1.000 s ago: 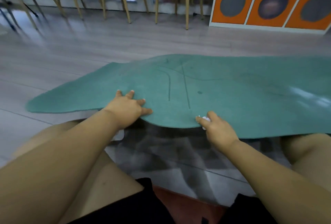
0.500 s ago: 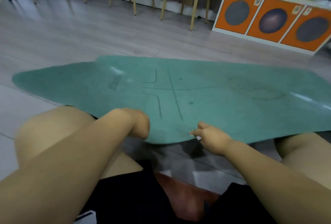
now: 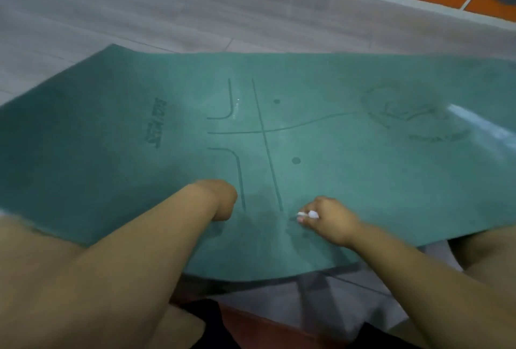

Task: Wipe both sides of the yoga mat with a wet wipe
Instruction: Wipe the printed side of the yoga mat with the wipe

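Fingers (image 3: 303,218) of the right hand (image 3: 329,221) pinch a white wipe (image 3: 308,214) against the mat (image 3: 111,158); left hand (image 3: 220,199) fingers curl out of sight, grip unclear.

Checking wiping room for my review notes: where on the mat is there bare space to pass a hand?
Bare stretches: the mat left of the printed logo, and right of the dots toward the round emblem. Crowded: the near edge, where the left hand and the right hand with the wipe sit.
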